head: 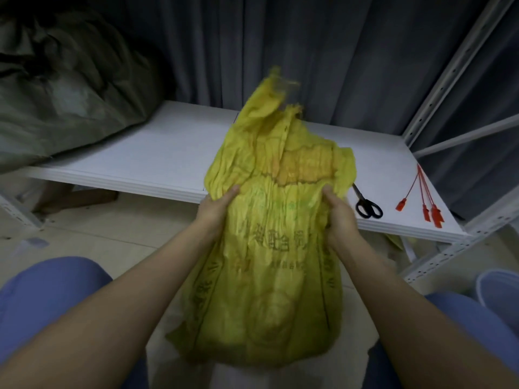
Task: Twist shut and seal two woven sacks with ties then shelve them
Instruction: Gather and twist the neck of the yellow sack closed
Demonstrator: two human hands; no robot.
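A yellow woven sack (269,248) with dark printed characters stands upright between my knees, its lower part bulging. Its crumpled neck rises loose and untied in front of the shelf. My left hand (216,209) grips the sack's left side just below the neck. On the opposite side, my right hand (338,214) grips it at the same height. Several red seal ties (427,197) lie on the white shelf board (157,161) at the right.
Black-handled scissors (366,204) lie on the shelf beside the ties. A large grey-green sack (61,94) fills the shelf's left end. A grey metal shelf upright (449,77) stands at the right, dark curtain behind. Pale floor lies below.
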